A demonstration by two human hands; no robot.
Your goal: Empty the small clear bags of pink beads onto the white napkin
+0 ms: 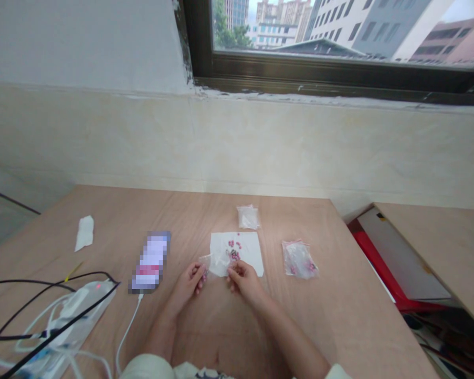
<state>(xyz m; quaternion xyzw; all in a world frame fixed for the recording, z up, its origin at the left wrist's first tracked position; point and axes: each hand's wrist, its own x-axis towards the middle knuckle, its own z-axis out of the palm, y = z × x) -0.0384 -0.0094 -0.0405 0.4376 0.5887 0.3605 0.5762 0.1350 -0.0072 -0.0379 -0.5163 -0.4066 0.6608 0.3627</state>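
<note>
My left hand point(194, 279) is closed on a small clear plastic bag point(205, 259), with some pink and dark bits showing at the fingers. My right hand point(243, 279) is pinched at the front edge of a white sheet of paper point(256, 250); whatever is between its fingertips is too small to make out. Small pink beads point(232, 244) lie scattered on the paper, and a few darker ones cluster just beyond the right fingertips. Both hands are apart, one on either side of the paper's near edge.
Behind the paper lies a clear bag of white contents point(248, 217). To the right is a larger plastic bag point(299, 259) with pink bits inside. On the left are a phone point(150, 261) on a charging cable, a power strip point(82, 310) with tangled cords and a white scrap point(85, 232).
</note>
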